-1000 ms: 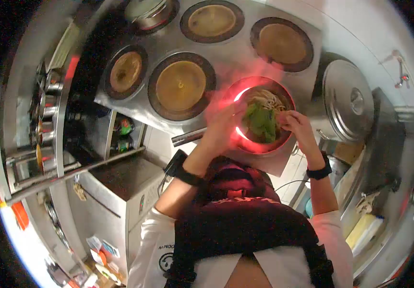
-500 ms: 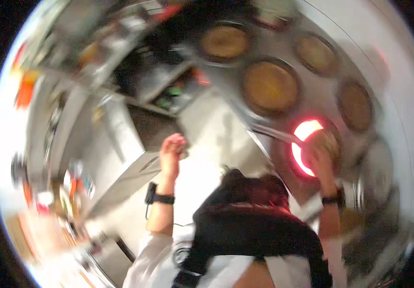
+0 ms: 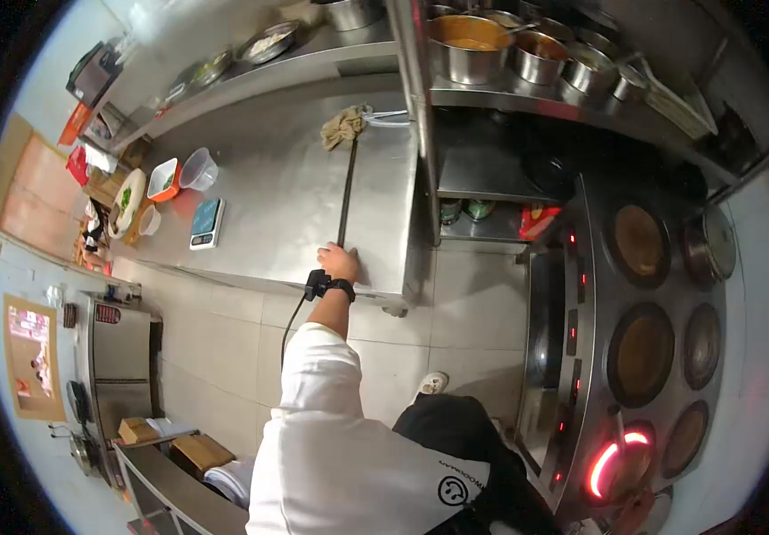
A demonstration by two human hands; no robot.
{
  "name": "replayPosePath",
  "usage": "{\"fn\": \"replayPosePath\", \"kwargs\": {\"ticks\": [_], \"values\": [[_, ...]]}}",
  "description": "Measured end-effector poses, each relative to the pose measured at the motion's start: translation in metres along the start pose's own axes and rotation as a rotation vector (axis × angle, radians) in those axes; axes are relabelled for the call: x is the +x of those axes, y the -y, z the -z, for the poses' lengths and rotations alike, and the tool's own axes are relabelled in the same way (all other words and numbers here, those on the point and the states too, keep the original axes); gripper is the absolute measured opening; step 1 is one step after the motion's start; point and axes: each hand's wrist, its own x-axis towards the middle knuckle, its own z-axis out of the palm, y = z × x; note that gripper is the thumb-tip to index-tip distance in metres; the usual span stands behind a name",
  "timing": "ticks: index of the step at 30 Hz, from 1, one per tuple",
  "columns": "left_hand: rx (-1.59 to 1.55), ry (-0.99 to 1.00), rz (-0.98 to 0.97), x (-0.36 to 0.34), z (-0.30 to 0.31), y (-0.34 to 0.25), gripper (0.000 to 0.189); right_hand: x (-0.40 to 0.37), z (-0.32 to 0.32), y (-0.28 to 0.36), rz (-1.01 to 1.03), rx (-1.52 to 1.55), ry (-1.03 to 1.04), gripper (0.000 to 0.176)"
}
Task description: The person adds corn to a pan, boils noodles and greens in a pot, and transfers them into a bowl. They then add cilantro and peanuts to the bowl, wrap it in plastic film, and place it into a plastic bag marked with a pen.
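My left hand (image 3: pixel 340 261) rests on the near edge of the steel counter (image 3: pixel 268 205), its fingers spread, at the lower end of a long dark strip (image 3: pixel 347 196). Whether the strip is a rod or a gap is unclear. A crumpled tan cloth (image 3: pixel 342 127) lies by the strip's far end. At the lower right, my right hand (image 3: pixel 637 510) is partly visible and dim beside a small pan (image 3: pixel 629 473) over a red-glowing burner. Its fingers and any grip are unclear.
Round dark cooking plates (image 3: pixel 640 354) fill the right-hand stove. Pots of sauce (image 3: pixel 471 49) stand on the upper shelf. A scale (image 3: pixel 207 223), clear bowl (image 3: pixel 199 169) and orange-rimmed container (image 3: pixel 164 179) sit on the counter. Wooden boxes (image 3: pixel 203 451) are lower left.
The view has swung left, bringing the counter into sight and shifting the stove rightward. My left hand, earlier raised in front of me, now touches the counter. My right hand appears lower in view.
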Motion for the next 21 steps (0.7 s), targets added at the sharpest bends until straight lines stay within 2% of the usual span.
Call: {"fn": "replayPosePath", "kwargs": {"ticks": [1,2,3,4,5,6,7,8,9,10,11,12,13,14,15,16,17,18,19,20,21], "values": [[0.039,0.075,0.004,0.007,0.001,0.003,0.056,0.003,-0.004,0.013,0.014,0.006,0.008,0.026],[0.051,0.057,-0.042,0.004,0.004,0.001,0.042,0.008,-0.006,0.025,0.027,0.006,0.01,0.024],[0.107,0.157,-0.12,0.013,-0.013,0.014,0.041,0.01,-0.01,0.038,0.046,0.006,0.012,0.024],[0.096,0.243,-0.114,0.015,-0.022,0.018,0.032,0.014,-0.016,0.053,0.055,-0.026,-0.029,0.023],[0.089,0.386,-0.249,-0.002,0.002,0.013,0.023,0.02,-0.022,0.07,0.068,-0.055,-0.066,0.022],[0.005,0.398,-0.72,0.024,-0.083,0.058,0.022,0.028,-0.029,0.087,0.087,-0.08,-0.099,0.021],[-0.576,0.652,-0.762,0.016,-0.112,0.072,0.014,0.039,-0.038,0.105,0.112,-0.097,-0.132,0.02],[0.096,0.356,-1.094,-0.038,-0.037,0.04,0.012,0.05,-0.049,0.123,0.139,-0.106,-0.165,0.019],[-0.156,0.18,-1.057,-0.085,-0.022,0.04,0.012,0.062,-0.057,0.142,0.192,0.017,-0.026,0.017],[-0.68,0.498,-0.822,-0.103,-0.117,0.076,0.02,0.074,-0.071,0.16,0.321,-0.005,0.037,0.017],[-0.944,0.536,-0.678,-0.178,0.01,0.03,0.016,0.086,-0.087,0.183,0.463,-0.025,0.102,0.017],[-0.278,0.695,-0.907,-0.214,0.041,0.014,0.021,0.08,-0.102,0.225,0.576,0.069,0.081,0.017],[-0.787,0.45,-1.057,-0.263,0.046,0.015,0.019,0.078,-0.115,0.251,0.483,0.194,0.205,0.022],[-1.168,0.472,-1.038,-0.307,0.026,0.002,0.019,0.082,-0.131,0.26,0.634,0.204,0.266,0.035],[-0.905,0.47,-1.258,-0.334,0.038,-0.015,0.021,0.083,-0.147,0.266,0.777,0.21,0.321,0.052],[-1.339,1.05,-0.82,-0.366,0.094,-0.028,0.022,0.077,-0.156,0.279,0.913,0.225,0.288,0.054],[-1.289,0.492,-1.279,-0.395,0.089,-0.038,0.029,0.066,-0.159,0.29,1.036,0.241,0.247,0.056],[-1.375,0.924,-1.056,-0.415,0.114,-0.043,0.034,0.059,-0.156,0.292,1.079,0.216,0.201,0.041],[-1.421,1.35,-0.792,-0.433,0.136,-0.046,0.039,0.06,-0.156,0.28,1.096,0.226,0.209,0.041],[-1.422,1.339,-0.79,-0.443,0.151,-0.046,0.039,0.071,-0.159,0.26,1.183,0.304,0.142,0.031],[-1.41,1.432,-0.997,-0.45,0.165,-0.047,0.041,0.081,-0.16,0.24,1.26,0.379,0.072,0.02]]}}
